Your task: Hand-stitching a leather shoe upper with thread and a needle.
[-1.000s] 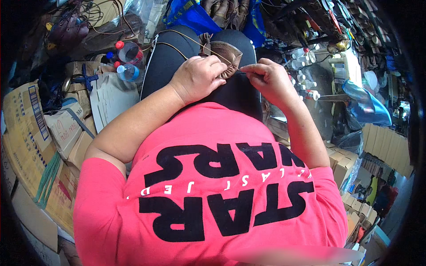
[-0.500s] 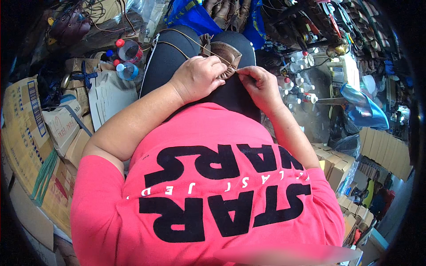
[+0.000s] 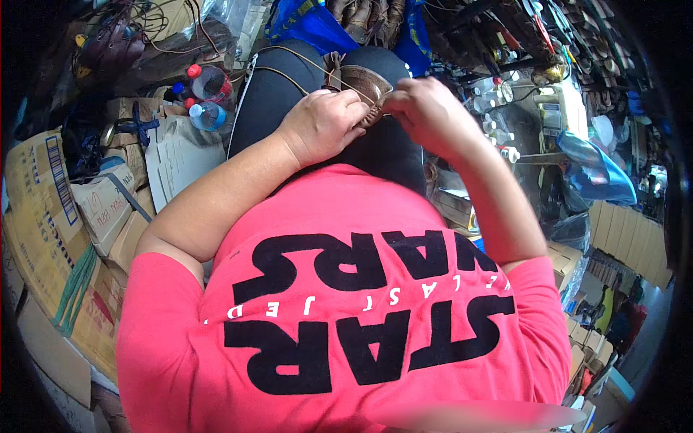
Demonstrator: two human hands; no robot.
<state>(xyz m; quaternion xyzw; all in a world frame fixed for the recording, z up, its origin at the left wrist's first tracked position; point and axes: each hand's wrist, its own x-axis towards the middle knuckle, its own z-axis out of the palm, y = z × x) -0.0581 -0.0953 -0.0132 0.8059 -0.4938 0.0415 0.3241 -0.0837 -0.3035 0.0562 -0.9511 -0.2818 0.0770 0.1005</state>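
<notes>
A brown leather shoe (image 3: 367,78) with a gathered, puckered edge sits upon my lap between the thighs. My left hand (image 3: 323,124) is closed, its fingers gripping the shoe's near left side. From around the shoe a thin tan cord (image 3: 285,71) loops over my left thigh. At the shoe's right edge my right hand (image 3: 433,114) is raised, back of the hand up, with fingertips pinched together. Whatever those fingertips hold is hidden behind the hand.
To the left lie plastic bottles (image 3: 208,115), a white sheet (image 3: 180,160) and cardboard boxes (image 3: 43,216). A blue bag (image 3: 307,25) with brown pieces is beyond my knees. More bottles (image 3: 494,108) and a blue plastic bag (image 3: 592,169) stand on the right.
My right hand has lifted and turned over, moving up and slightly right at the shoe's edge, with the forearm swinging outward. My left hand and the shoe have hardly moved.
</notes>
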